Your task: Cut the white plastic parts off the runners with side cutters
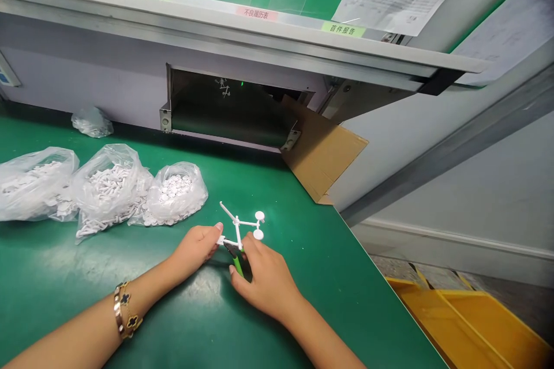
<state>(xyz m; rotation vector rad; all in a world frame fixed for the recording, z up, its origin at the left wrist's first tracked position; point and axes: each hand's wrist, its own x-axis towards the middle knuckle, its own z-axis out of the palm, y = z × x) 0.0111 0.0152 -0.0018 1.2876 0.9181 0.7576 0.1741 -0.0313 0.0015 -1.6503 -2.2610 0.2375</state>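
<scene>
My left hand (pixel 200 248) pinches one end of a white plastic sprue (pixel 238 232), a branched runner with two small round discs at its far right. Green-handled nippers (pixel 237 264) are in my right hand (pixel 266 277), their dark jaws at the sprue close to my left fingertips. Whether the jaws have closed on the plastic I cannot tell. Part of the handles is hidden by my right fingers. Both hands are just above the green tabletop (pixel 208 323).
Clear bags of small white parts stand at the left: discs in one bag (pixel 175 190), pin-like pieces in another bag (pixel 108 184), more in a third bag (pixel 37 181). Behind are a small bag (pixel 92 121), a conveyor opening (pixel 229 109) and a cardboard flap (pixel 324 150). Yellow bins (pixel 467 323) sit beyond the right edge.
</scene>
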